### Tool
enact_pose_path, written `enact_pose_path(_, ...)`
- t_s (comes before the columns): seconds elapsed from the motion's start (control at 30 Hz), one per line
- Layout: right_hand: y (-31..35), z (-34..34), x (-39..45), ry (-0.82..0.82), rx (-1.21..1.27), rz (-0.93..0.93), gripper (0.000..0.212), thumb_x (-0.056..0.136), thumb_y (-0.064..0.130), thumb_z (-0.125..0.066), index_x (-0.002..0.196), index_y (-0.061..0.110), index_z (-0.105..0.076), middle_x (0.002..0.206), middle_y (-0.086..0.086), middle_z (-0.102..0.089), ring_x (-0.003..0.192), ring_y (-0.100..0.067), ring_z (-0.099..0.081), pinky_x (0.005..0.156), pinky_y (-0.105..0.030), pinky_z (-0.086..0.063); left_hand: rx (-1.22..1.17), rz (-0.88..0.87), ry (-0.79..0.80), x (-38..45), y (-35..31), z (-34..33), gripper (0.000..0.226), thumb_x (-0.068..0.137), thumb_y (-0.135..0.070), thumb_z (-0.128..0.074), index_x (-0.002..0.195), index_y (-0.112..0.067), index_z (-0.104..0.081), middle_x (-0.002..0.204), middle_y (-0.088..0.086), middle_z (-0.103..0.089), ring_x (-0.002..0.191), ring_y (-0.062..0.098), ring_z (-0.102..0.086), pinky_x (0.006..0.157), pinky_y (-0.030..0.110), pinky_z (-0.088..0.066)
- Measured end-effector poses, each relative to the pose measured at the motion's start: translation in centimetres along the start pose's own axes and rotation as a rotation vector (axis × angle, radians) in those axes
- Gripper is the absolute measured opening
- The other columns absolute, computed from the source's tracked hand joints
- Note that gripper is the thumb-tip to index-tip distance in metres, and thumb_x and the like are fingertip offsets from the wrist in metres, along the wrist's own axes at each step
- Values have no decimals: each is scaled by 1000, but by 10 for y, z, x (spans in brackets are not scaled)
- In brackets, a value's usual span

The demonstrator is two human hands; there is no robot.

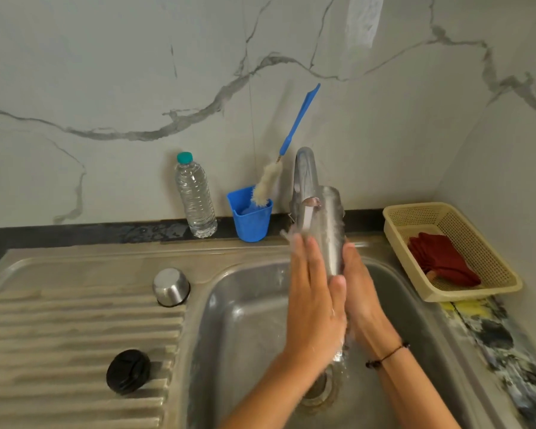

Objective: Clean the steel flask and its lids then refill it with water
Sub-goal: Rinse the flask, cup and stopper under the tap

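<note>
The steel flask (331,224) stands upright over the sink basin (245,320), held between both palms under the running tap (305,178). My left hand (314,292) lies flat against its left side, fingers straight and wet. My right hand (361,292) presses its right side and lower part. Water streams down the flask and off my hands. On the ribbed drainboard (59,335) sit a steel cup lid (171,287), upside down, and a black stopper lid (128,371).
A clear plastic water bottle (195,198) and a blue cup (250,216) holding a blue-handled bottle brush (279,168) stand against the marble wall. A cream basket (455,252) with a red cloth (443,261) sits right of the sink.
</note>
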State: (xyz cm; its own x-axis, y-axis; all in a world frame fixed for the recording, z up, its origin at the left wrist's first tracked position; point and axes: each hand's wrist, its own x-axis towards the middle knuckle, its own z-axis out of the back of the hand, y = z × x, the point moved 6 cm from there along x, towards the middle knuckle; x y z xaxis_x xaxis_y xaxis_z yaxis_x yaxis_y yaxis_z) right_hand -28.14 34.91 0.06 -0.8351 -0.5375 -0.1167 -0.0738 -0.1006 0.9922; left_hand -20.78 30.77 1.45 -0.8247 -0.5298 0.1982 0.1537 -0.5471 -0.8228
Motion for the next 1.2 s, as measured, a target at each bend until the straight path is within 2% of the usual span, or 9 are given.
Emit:
enact_pose_path(0.1, -3, -5, -2, 47, 61, -50, 44, 100, 43, -22, 114, 20, -56, 98, -10, -68, 87, -20, -67, 69, -30, -54, 67, 62, -5, -14, 1, 2, 66, 90, -57, -6, 139, -32, 30, 148, -17, 35, 144, 2, 16, 117, 18, -2)
enact_pose_path(0.2, -7, -14, -14, 87, 93, -78, 45, 101, 42, -23, 107, 15, -59, 84, -12, -70, 70, -21, -67, 59, -29, -54, -180, 209, -125, 16, 9, 22, 64, 99, -46, -28, 154, -24, -4, 154, -9, -18, 136, 8, -30, 105, 25, -35)
enact_pose_path(0.3, -19, -23, -28, 177, 209, -152, 45, 100, 43, -26, 105, 15, -60, 80, -12, -71, 71, -23, -67, 63, -32, -53, -505, 358, -202, 56, 25, 46, 48, 93, -45, -51, 133, -19, -45, 118, 1, -62, 106, 18, -61, 83, 30, -49)
enact_pose_path(0.4, -25, -27, -32, 182, 219, -197, 43, 97, 48, -29, 111, 21, -59, 89, -8, -73, 81, -21, -70, 71, -33, -55, -666, 511, -91, 67, 33, 42, 39, 91, -44, -54, 122, -20, -51, 102, 2, -62, 91, 15, -61, 71, 29, -50)
enact_pose_path(0.53, -19, -34, -23, 165, 158, -131, 46, 96, 46, -40, 140, 37, -32, 122, -6, -60, 99, -21, -66, 87, -43, -54, -456, 358, -168, 76, 28, 45, 51, 98, -42, -44, 142, -19, -35, 128, 0, -54, 114, 19, -54, 81, 21, -46)
enact_pose_path(0.67, -9, -27, -8, 74, 231, -126, 44, 93, 44, -41, 123, 14, -53, 109, -22, -63, 88, -30, -66, 70, -38, -54, -236, 71, -87, 54, 14, 30, 60, 101, -41, -28, 154, -23, -5, 161, 1, -10, 147, 15, -13, 119, 32, -16)
enact_pose_path(0.83, 3, -22, 9, 65, 222, -169, 45, 94, 48, -36, 117, 13, -54, 105, -21, -63, 88, -27, -64, 66, -33, -54, -63, -84, -14, -25, 19, 4, 57, 97, -49, -12, 141, -38, 23, 147, -28, 35, 139, -8, 22, 111, 7, 8)
enact_pose_path(1.0, 5, -27, 7, 147, 289, -181, 47, 96, 48, -35, 118, 11, -55, 97, -17, -66, 78, -25, -65, 63, -32, -55, -199, 18, -35, -5, 17, 16, 59, 100, -43, -20, 147, -33, 14, 156, -19, 19, 141, -10, 12, 111, 7, 3)
enact_pose_path(1.2, -27, -28, -19, 88, 351, -259, 53, 92, 52, -41, 120, 9, -53, 101, -21, -64, 84, -29, -65, 75, -40, -55, -345, 221, -50, 72, 21, 38, 56, 100, -43, -31, 151, -22, -22, 145, 1, -41, 122, 15, -48, 99, 34, -42)
